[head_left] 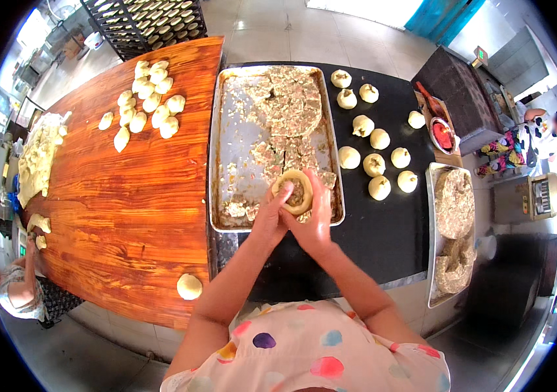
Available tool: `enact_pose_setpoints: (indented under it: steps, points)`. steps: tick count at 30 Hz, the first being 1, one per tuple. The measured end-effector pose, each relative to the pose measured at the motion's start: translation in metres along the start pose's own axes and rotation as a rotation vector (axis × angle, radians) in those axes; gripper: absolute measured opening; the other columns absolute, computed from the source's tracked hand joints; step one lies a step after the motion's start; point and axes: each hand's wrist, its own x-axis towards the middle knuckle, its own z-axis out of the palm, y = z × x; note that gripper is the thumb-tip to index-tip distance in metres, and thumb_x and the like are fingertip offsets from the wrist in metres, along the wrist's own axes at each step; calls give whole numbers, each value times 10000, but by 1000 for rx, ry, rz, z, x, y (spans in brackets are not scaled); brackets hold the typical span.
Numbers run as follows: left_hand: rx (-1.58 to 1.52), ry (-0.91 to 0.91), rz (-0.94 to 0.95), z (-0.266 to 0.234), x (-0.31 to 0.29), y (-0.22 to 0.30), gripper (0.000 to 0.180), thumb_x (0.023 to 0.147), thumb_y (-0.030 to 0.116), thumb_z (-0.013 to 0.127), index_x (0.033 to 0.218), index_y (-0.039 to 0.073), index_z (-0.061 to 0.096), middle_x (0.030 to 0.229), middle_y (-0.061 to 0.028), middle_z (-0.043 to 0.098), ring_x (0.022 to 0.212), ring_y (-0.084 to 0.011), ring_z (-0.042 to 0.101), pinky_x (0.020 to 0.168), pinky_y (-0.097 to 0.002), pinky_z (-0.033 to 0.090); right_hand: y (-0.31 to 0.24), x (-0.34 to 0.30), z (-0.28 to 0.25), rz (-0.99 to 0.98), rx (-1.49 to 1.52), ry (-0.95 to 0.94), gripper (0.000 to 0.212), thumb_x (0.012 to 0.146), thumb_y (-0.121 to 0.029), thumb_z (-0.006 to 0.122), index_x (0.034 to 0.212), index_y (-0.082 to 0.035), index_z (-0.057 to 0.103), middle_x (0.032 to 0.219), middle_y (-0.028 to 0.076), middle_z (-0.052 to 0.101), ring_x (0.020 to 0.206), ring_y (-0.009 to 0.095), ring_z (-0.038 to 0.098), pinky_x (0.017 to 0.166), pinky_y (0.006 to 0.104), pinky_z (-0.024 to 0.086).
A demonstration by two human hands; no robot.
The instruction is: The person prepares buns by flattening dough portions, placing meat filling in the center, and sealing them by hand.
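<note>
Between my two hands I hold a round of pale dough (284,181) shaped like a cup, with brownish crumbly filling (296,193) inside it. My left hand (270,212) is curled round its left side, the thumb at the filling. My right hand (318,212) cups the right side, fingers pointing away from me. Both are above the near part of a metal tray (226,144). In that tray lies a flat mass of crumbly filling (291,104), with loose bits scattered about. Several closed, filled dough balls (379,139) stand on the black worktop to the right.
A wooden table (141,215) at left bears a heap of dough pieces (151,101), a single dough ball (189,286) and a large dough mass (40,157). A co-worker (20,287) handles dough there. At right are a second tray (431,248) of filling and a red-filled bowl (442,134).
</note>
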Motion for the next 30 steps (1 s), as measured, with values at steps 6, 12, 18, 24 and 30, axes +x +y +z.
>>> enact_pose_setpoints:
  steps: [6,12,18,24,30]
  points:
    - [392,-211,-258,18,-9,31,550,938,194,656,1403,67,392,1263,-39,539,1178,-152,530,1001,-323,449,3,12,-39,-132,-19,-261,953,605,-167,896,1412,-41,405,1319,189,535,1233,383,507,1001,442,443]
    - [342,-194,-199,26,-26,20,600,927,190,668,1428,63,363,1273,-58,532,1195,-155,521,1008,-328,441,-10,4,-47,-241,-75,-176,947,612,-133,880,1412,-53,379,1301,165,560,1196,365,536,1036,472,436]
    - [244,-314,-149,44,-19,23,574,928,233,677,1401,72,394,1267,-55,530,1190,-139,511,1009,-319,438,0,10,-55,-445,-97,-117,1033,535,-154,936,1402,-36,389,1270,128,575,1217,366,530,1083,484,408]
    - [442,-300,-231,41,-23,21,548,961,216,630,1422,66,373,1280,-59,538,1187,-141,527,1006,-319,445,-22,6,-67,-251,30,-78,869,553,-70,890,1324,-35,491,1225,125,593,1090,322,597,962,401,488]
    - [601,-385,-144,52,-11,24,529,973,233,615,1407,47,375,1262,-56,545,1146,-126,521,1003,-306,429,-5,10,-68,-439,-116,-62,792,580,-106,876,1289,-44,530,1197,138,603,1091,354,600,970,434,492]
